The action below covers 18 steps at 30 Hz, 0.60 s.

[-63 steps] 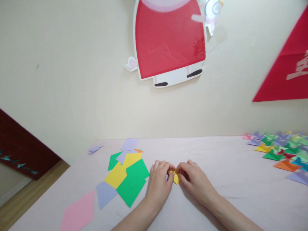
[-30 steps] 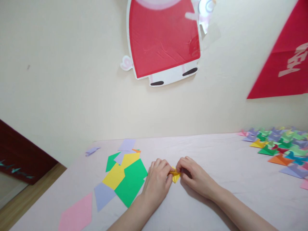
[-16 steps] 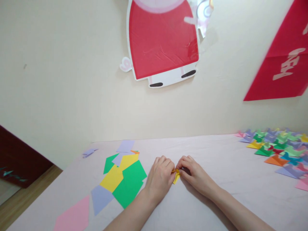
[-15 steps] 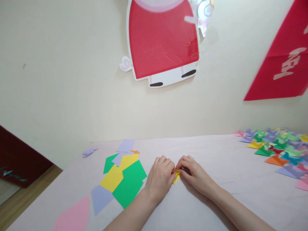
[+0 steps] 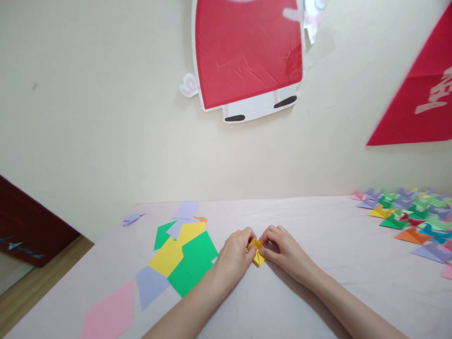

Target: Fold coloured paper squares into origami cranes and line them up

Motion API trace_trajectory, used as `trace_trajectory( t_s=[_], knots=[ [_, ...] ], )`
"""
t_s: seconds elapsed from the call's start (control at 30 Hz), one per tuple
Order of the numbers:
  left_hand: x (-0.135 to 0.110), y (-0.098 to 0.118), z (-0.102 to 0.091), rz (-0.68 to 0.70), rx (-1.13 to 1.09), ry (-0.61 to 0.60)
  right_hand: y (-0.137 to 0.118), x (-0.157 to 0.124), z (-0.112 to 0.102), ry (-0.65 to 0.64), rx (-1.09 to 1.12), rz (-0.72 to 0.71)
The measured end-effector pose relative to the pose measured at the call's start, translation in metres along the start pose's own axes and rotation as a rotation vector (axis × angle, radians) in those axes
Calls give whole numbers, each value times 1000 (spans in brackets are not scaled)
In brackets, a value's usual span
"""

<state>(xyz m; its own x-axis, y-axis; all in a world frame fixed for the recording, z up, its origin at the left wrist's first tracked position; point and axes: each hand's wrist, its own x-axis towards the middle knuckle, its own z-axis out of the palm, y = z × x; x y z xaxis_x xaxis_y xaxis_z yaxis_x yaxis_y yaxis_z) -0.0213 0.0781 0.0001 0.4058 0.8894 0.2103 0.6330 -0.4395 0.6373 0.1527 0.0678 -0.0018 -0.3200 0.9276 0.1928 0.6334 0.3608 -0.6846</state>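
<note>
Between my two hands is a small piece of folded yellow paper (image 5: 259, 258), with creased layers and a pointed lower end. My left hand (image 5: 236, 254) pinches its left side, thumb in front and fingers curled behind. On the other side my right hand (image 5: 284, 249) grips the right edge between thumb and forefinger. Both hands rest low over the pale cloth-covered surface (image 5: 268, 306). Left of my left hand lie flat paper sheets, among them a green sheet (image 5: 192, 263) and a yellow sheet (image 5: 166, 257).
Rows of folded coloured paper figures (image 5: 411, 216) stand at the right. A pink sheet (image 5: 109, 310) and a lilac sheet (image 5: 151, 285) lie front left, with a folded lilac piece (image 5: 133, 219) farther back. The wall (image 5: 106, 141) borders the surface behind.
The folded yellow paper has been opened out and turned so more of its face shows. My fingers have shifted slightly apart around it. The whole view has moved a little.
</note>
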Motion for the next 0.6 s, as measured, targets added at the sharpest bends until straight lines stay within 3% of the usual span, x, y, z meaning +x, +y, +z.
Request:
trace_trajectory(
  t_s=[0.17,0.37,0.6],
  knots=[
    [-1,0,-1,-38,-18,11,1,8,-1,-19,-21,60],
    [-3,1,-1,-56,-17,39,6,11,-18,-185,193,28],
    [-6,0,1,-48,-42,72,5,11,-12,-107,157,65]
  ],
)
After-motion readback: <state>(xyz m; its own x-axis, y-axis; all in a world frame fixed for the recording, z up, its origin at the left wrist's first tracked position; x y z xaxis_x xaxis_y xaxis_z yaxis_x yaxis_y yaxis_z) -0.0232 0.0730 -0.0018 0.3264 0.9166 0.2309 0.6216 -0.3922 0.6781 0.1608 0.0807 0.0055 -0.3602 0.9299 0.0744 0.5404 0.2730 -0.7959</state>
